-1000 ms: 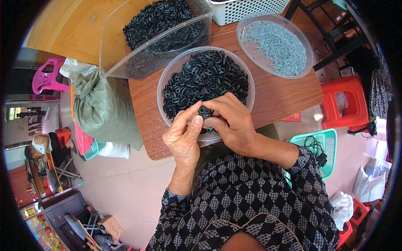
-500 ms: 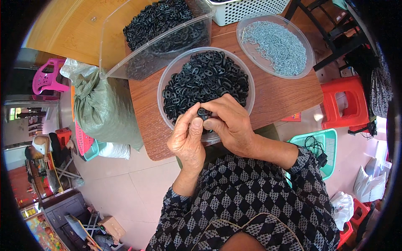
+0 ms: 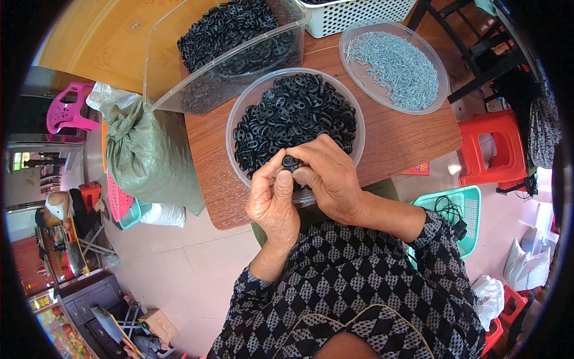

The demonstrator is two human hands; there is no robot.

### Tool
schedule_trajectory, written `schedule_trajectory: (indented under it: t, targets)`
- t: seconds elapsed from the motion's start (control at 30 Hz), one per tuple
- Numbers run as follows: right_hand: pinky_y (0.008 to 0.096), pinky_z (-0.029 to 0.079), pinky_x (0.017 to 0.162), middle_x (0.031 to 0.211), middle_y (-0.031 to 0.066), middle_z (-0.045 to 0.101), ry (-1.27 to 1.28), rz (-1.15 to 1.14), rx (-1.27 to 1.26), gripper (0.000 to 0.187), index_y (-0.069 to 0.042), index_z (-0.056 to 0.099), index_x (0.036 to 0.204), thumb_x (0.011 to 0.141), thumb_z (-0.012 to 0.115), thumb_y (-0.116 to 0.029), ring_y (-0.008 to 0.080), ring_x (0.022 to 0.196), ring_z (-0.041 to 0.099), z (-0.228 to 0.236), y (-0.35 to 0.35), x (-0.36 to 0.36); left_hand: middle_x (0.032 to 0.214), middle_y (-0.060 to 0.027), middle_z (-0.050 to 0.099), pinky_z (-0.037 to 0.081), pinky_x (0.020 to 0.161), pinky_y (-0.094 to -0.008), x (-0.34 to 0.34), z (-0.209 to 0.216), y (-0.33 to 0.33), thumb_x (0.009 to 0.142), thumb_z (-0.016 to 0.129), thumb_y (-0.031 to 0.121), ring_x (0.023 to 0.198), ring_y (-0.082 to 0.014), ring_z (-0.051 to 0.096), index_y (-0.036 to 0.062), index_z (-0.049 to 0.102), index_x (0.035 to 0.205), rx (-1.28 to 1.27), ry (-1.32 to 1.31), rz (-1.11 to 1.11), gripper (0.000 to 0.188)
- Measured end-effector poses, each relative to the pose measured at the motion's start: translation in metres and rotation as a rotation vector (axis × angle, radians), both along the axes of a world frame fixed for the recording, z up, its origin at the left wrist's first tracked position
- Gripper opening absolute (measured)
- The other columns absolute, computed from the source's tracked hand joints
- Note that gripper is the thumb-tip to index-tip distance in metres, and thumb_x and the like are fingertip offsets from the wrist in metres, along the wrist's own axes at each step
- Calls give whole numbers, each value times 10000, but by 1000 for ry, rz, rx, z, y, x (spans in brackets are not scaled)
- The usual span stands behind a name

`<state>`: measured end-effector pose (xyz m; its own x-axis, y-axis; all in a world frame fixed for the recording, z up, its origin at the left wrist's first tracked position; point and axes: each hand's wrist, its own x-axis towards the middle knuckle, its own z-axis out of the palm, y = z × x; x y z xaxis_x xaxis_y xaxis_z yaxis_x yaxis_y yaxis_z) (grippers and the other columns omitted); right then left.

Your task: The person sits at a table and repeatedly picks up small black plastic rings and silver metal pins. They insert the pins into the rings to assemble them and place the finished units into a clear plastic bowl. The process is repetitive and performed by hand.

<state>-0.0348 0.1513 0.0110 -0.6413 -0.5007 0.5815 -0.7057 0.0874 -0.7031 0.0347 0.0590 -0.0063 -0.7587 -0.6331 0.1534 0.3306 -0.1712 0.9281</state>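
Observation:
My left hand and my right hand meet over the near part of a round clear tub. Between their fingertips they pinch one small black oval piece with holes. The thumbs press from the near side, and the fingers partly cover the piece. Whether a screw is in it I cannot tell. Many similar black two-hole pieces fill the tub below.
A clear rectangular bin of black pieces stands at the back left. Silvery screws lie in a shallow round tray at the back right. Behind is a white basket. A green sack leans left of the wooden table; a red stool stands right.
My left hand has shifted slightly right, closer to my right hand. The black piece has turned a little between the fingertips, and both hands still pinch it.

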Motion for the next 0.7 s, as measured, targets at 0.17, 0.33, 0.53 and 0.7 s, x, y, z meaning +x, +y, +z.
schedule_trajectory:
  t: [0.17,0.33,0.53,0.7]
  targets:
    - [362,416,662,873,131,572,16,-5,-13,306,46,547,1000,708,623,-6,279,764,501,-1,-2,-1,1036,-107,614,470,782,-225,-1,0,1,856,597,58,873,-97,560,-69,554,1107,-3,-1,13,285]
    - [359,415,643,860,128,552,73,-10,-14,327,42,535,991,679,628,14,274,750,493,-1,-2,-1,1025,-101,618,473,770,-213,0,0,1,853,595,39,858,-90,564,-67,559,1098,4,9,9,269]
    - [357,407,624,847,122,540,78,-14,-1,343,39,534,991,661,625,27,268,731,480,-3,0,-1,1019,-104,623,473,759,-209,0,-2,3,851,588,19,850,-87,564,-65,567,1089,0,19,8,253]
    - [357,402,631,838,123,540,86,-15,2,345,40,535,1002,667,616,26,269,737,474,-3,1,-2,1025,-110,625,474,749,-215,-1,3,3,848,582,6,834,-98,571,-68,575,1091,5,-4,7,254]
